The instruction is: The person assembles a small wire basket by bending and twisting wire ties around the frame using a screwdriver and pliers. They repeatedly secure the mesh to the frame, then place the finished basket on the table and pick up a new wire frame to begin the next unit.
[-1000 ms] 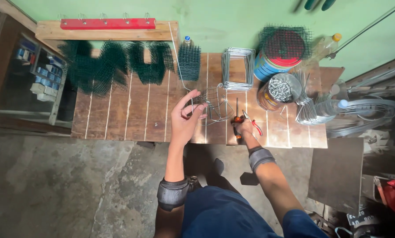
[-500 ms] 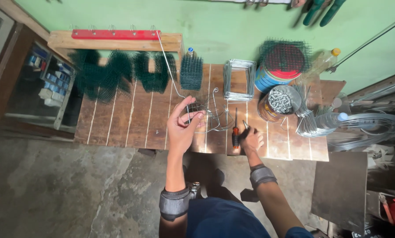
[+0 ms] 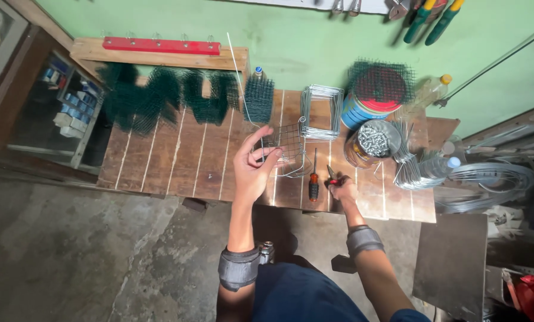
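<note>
My left hand (image 3: 253, 169) is raised over the wooden workbench (image 3: 177, 167) and pinches a small silver wire mesh piece (image 3: 288, 146) between thumb and fingers, with a long thin wire (image 3: 237, 71) rising from it toward the wall. Down on the bench, my right hand (image 3: 342, 188) is closed around red-handled pliers (image 3: 331, 176). An orange and black screwdriver (image 3: 314, 179) lies between the two hands, pointing at the wall.
Green wire mesh pieces (image 3: 153, 98) line the back left of the bench. Bent silver wire frames (image 3: 322, 110), a stack of tape rolls (image 3: 374, 95), a jar of screws (image 3: 371, 142), plastic bottles (image 3: 431, 89) and wire coils (image 3: 487, 179) crowd the right. A cabinet (image 3: 52, 113) stands left.
My left hand has lifted the silver mesh piece a little and turned it. My right hand stays on the bench with the pliers. The camera has shifted.
</note>
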